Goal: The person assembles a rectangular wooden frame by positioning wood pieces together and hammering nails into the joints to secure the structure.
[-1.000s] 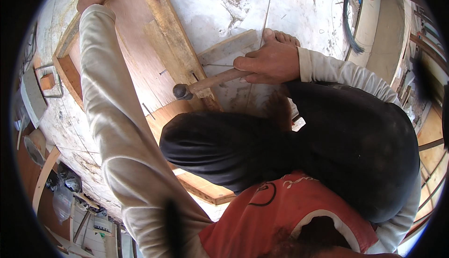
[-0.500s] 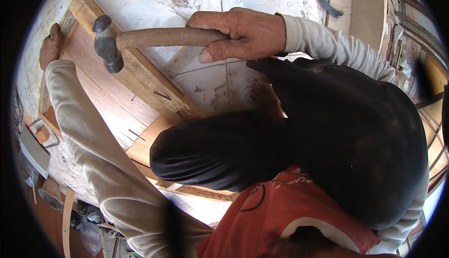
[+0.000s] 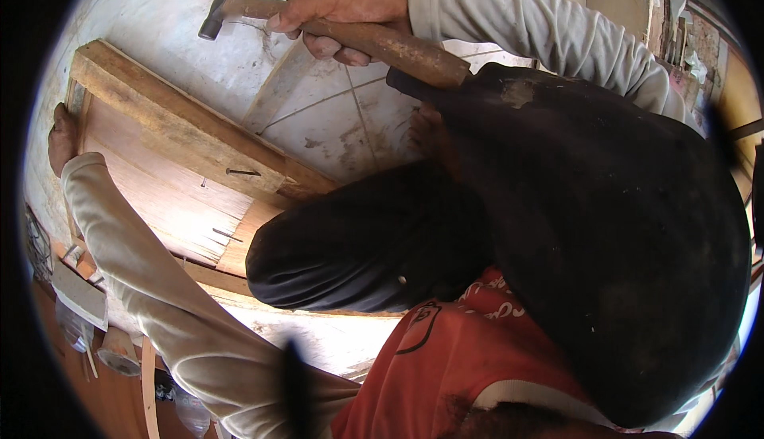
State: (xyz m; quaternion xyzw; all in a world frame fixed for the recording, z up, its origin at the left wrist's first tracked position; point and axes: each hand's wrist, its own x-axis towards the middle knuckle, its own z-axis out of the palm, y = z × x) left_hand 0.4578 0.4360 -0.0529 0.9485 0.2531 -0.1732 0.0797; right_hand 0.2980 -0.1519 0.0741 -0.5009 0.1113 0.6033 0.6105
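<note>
Fingers (image 3: 334,41) of right hand (image 3: 346,5) wrapped tight round hammer (image 3: 350,33) handle, near middle; hammer raised above wooden frame (image 3: 179,124), head (image 3: 213,15) up-left of frame's thick rail. Nail (image 3: 241,172) stands partly driven in rail, leaning. Left hand (image 3: 62,138) rests at frame's far left edge; its fingers hidden, grip cannot tell. Risks, as judged: off-centre blow bends leaning nail; glancing strike dents rail or splits thin panel (image 3: 167,200) below it; frame shifts on tiled floor (image 3: 334,113) if left hand's hold slips.
</note>
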